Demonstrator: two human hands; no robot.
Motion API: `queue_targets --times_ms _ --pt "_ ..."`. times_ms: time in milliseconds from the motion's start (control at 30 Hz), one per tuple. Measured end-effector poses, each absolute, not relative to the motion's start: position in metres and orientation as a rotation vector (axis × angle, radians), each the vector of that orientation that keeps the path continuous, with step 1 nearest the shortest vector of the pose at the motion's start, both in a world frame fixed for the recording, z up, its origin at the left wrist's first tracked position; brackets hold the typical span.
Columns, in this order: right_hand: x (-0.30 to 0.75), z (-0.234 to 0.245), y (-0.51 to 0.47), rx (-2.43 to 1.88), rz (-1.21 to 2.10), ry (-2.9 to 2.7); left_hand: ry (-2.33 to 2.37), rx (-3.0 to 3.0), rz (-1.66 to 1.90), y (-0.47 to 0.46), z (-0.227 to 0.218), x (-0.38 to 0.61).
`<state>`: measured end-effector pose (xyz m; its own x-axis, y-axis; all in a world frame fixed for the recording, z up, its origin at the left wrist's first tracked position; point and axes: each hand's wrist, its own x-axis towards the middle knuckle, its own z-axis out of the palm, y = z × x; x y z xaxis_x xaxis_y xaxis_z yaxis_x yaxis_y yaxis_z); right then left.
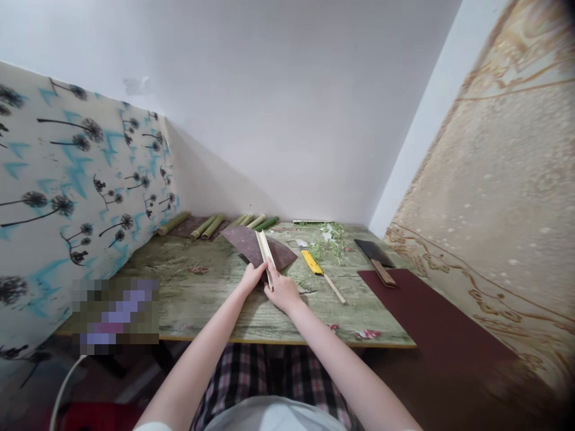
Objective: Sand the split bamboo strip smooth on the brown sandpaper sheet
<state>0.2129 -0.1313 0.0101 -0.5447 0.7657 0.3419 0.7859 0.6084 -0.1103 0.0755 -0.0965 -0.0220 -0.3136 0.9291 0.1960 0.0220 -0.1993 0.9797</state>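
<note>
Table (202, 305): we see a green, wood-patterned top set into the corner of the room, and all the things lie on it.
Dark red mat (417, 311): it covers the right end of the table.
Brown sheet (245, 242): it lies flat at the middle, just beyond our hands.
Green bamboo tubes (211, 226): we count several in a row along the back edge.
Cleaver (375, 254): its dark blade lies at the mat's far corner.
Left hand (252, 276): our fingers are closed on the strip's near part from the left.
Right hand (281, 290): our fingers are pinched on the strip's near end.
Pale strip (264, 245): we hold it slanting over the brown sheet.
Yellow knife (311, 262): it lies near, to the right of the sheet.
</note>
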Motion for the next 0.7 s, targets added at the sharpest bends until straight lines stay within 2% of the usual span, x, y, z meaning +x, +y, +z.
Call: queue_targets --times_ms 700 --pt "0.2138 0.0184 -0.1418 -1.135 -0.114 -2.525 1.487 1.142 1.528 -0.0971 -0.0226 0.0729"
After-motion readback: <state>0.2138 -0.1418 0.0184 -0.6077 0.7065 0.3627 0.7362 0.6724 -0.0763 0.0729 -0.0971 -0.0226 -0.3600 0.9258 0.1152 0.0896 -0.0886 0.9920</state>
